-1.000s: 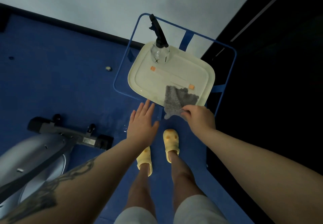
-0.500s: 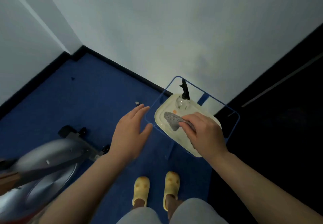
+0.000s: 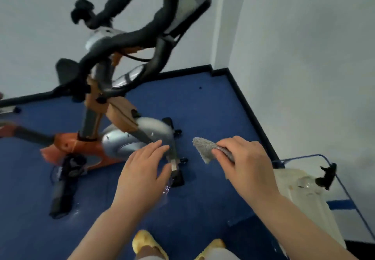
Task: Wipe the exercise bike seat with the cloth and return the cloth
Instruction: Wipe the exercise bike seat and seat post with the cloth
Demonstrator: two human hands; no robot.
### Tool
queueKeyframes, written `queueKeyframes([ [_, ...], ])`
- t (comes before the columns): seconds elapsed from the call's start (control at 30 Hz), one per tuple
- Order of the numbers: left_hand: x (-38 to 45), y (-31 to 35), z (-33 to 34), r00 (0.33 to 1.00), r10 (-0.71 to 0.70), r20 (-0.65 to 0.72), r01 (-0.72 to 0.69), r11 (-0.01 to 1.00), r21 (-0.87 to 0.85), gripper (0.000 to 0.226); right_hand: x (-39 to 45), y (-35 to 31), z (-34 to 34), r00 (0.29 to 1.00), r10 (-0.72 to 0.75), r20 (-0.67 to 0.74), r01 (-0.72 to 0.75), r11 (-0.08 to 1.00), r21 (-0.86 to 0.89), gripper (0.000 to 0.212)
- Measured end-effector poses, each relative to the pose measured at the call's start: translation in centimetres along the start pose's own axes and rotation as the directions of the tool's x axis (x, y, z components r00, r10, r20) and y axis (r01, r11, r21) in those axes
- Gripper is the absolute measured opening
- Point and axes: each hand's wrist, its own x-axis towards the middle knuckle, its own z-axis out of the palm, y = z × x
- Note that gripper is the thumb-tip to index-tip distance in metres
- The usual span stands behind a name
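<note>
My right hand (image 3: 246, 165) grips a grey cloth (image 3: 204, 147), whose free corner sticks out to the left above the blue floor. My left hand (image 3: 142, 171) hovers flat with fingers apart, holding nothing, in front of the bike's silver flywheel housing. The orange and silver exercise bike (image 3: 113, 121) fills the left half of the view, blurred, with black handlebars (image 3: 129, 36) up top. A dark shape (image 3: 66, 70) behind the frame may be the seat; I cannot tell for sure.
A cream tray (image 3: 300, 203) with a clear spray bottle (image 3: 322, 176) sits at the lower right inside a blue taped outline. White walls meet in a corner behind. My feet in yellow slippers (image 3: 148, 245) stand on the blue floor. A black pedal (image 3: 63, 190) juts out near the floor.
The view swung left from the tray to the bike. My right hand lifted the cloth off the tray and carried it leftward; my left hand moved along, still holding nothing.
</note>
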Motion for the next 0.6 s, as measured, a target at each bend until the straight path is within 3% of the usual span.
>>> queueKeyframes([
  [0.13,-6.0,-6.0,-2.9,0.970,-0.221,-0.099,0.215,0.974,-0.067,0.048,1.5,-7.5,2.7,0.977,-0.200,0.074,0.194,0.978,0.081,0.010],
  [0.3,-12.3,-12.7,-7.1,0.887,-0.407,-0.217,0.389,0.913,-0.124,0.049,2.7,-17.5,5.8,0.910,-0.391,0.140,0.369,0.916,0.158,0.014],
  [0.6,-20.7,-26.0,-14.4,0.817,-0.484,-0.315,0.487,0.870,-0.075,0.053,1.0,-34.7,12.8,0.870,-0.461,0.176,0.386,0.858,0.338,0.003],
])
